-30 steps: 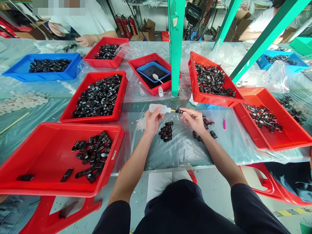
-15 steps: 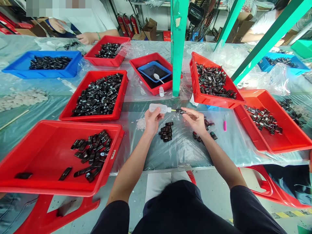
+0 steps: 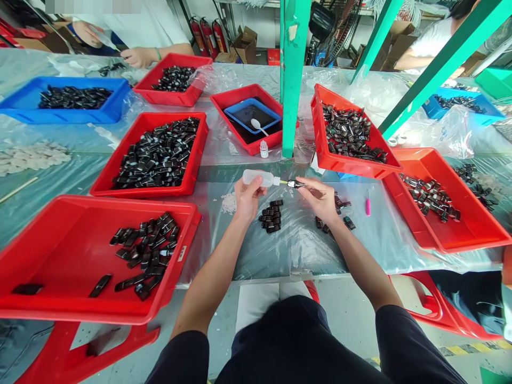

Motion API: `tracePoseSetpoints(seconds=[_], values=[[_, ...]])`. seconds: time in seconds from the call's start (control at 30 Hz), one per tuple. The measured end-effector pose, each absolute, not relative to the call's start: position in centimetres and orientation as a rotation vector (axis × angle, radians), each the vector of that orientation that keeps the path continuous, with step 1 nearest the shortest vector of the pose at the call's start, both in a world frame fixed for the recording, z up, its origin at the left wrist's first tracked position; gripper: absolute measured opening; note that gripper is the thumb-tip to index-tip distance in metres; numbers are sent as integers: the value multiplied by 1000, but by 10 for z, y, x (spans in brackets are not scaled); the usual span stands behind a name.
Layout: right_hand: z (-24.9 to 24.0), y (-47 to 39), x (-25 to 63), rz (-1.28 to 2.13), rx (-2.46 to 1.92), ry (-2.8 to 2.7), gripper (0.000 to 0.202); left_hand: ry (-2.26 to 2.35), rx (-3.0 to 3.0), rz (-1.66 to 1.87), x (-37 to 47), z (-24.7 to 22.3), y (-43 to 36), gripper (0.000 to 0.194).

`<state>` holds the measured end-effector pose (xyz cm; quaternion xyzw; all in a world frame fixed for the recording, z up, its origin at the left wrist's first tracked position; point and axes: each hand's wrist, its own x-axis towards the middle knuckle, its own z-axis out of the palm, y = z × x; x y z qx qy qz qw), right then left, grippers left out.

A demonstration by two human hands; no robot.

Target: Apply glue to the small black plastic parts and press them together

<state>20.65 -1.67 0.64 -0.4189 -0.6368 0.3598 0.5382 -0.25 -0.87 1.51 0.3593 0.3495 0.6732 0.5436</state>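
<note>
My left hand (image 3: 247, 198) is closed around a translucent squeeze bottle (image 3: 258, 177), held sideways with its thin nozzle pointing right. The nozzle tip meets the near end of a small black part (image 3: 295, 184), pinched in the fingers of my right hand (image 3: 321, 198). Below my left hand, a neat cluster of black parts (image 3: 271, 217) lies on the plastic-covered table (image 3: 298, 250). More loose black parts (image 3: 349, 222) lie beside and partly behind my right wrist. A pile of small whitish pieces (image 3: 229, 203) sits left of my left hand.
Red trays of black parts stand at left (image 3: 92, 240) and right (image 3: 476, 213). A green post (image 3: 294, 80) rises behind my hands, with a small white bottle (image 3: 264, 149) beside it. A pink-handled tool (image 3: 368, 206) lies right. Across the table, a person's hands (image 3: 138, 56) are at work.
The view has shifted slightly, moving the left trays a little leftward. Both hands keep their holds, with the nozzle still at the black part.
</note>
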Motion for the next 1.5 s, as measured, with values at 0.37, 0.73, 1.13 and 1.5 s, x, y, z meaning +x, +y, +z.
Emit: tracePoseSetpoints(seconds=[0.37, 0.73, 1.13, 1.5], values=[[4, -16, 207, 847, -1007, -1527, 38, 825, 874, 1611, -4, 14, -7, 36], [7, -18, 205, 907, -974, -1490, 38, 817, 865, 1621, -3, 15, -9, 37], [2, -13, 205, 956, -1129, -1495, 55, 789, 583, 1634, -5, 18, 0, 35], [-16, -28, 184, 593, -1231, -2235, 39, 742, 493, 1583, -8, 21, 2, 40]])
